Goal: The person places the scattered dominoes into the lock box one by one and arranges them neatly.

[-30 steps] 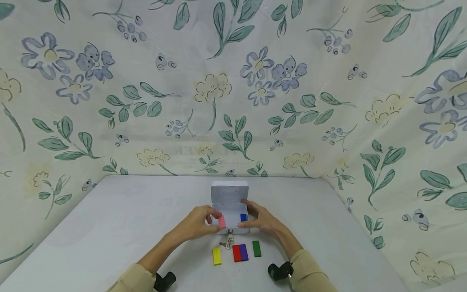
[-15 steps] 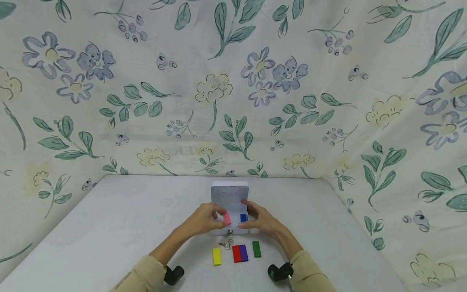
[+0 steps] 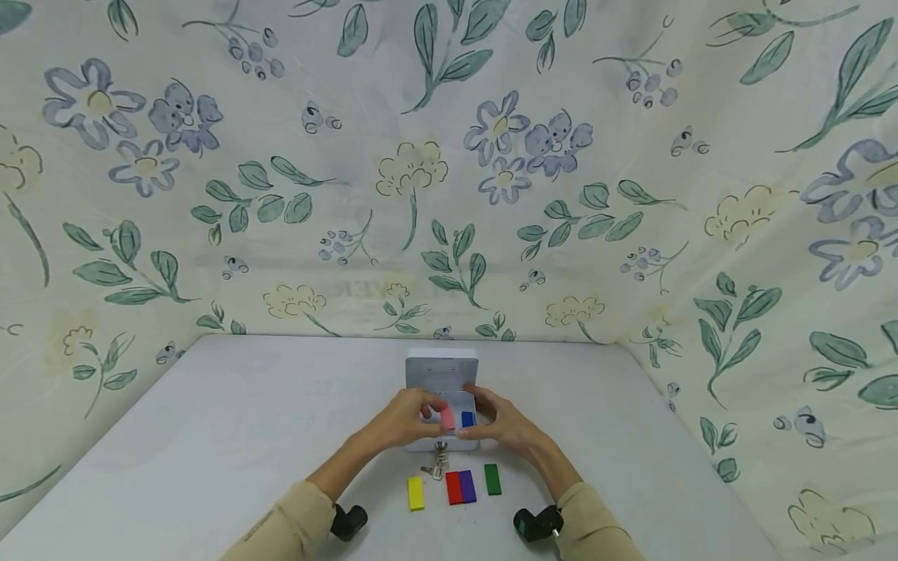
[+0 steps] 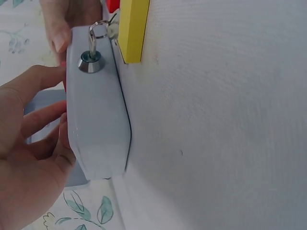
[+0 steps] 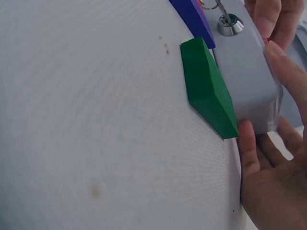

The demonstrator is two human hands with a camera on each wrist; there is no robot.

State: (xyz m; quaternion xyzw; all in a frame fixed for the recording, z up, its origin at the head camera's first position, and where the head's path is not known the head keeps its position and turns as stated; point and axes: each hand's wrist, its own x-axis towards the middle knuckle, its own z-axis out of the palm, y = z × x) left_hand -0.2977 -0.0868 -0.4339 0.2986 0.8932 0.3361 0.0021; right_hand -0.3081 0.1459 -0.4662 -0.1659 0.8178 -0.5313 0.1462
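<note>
A small light-grey metal cash box (image 3: 442, 375) stands with its lid raised. My left hand (image 3: 401, 421) pinches a pink block (image 3: 447, 418) between thumb and fingers, inside the box's opening. To the right within the box lies a blue block (image 3: 468, 419). My right hand (image 3: 503, 421) holds the box's right side, thumb at the front rim and fingers toward the back. In the left wrist view the box's front wall (image 4: 98, 120) mostly hides the pink block. Keys (image 3: 440, 471) hang from the lock (image 5: 230, 24) on the front.
In front of the box lie a yellow block (image 3: 416, 494), a red block (image 3: 454, 488) against a purple block (image 3: 468, 486), and a green block (image 3: 493, 479). The white table (image 3: 210, 436) meets a floral cloth (image 3: 337, 202) behind and at the sides.
My left hand has moved right with the pink block, from the box's left side to beside the blue block. My right hand has stayed at the box.
</note>
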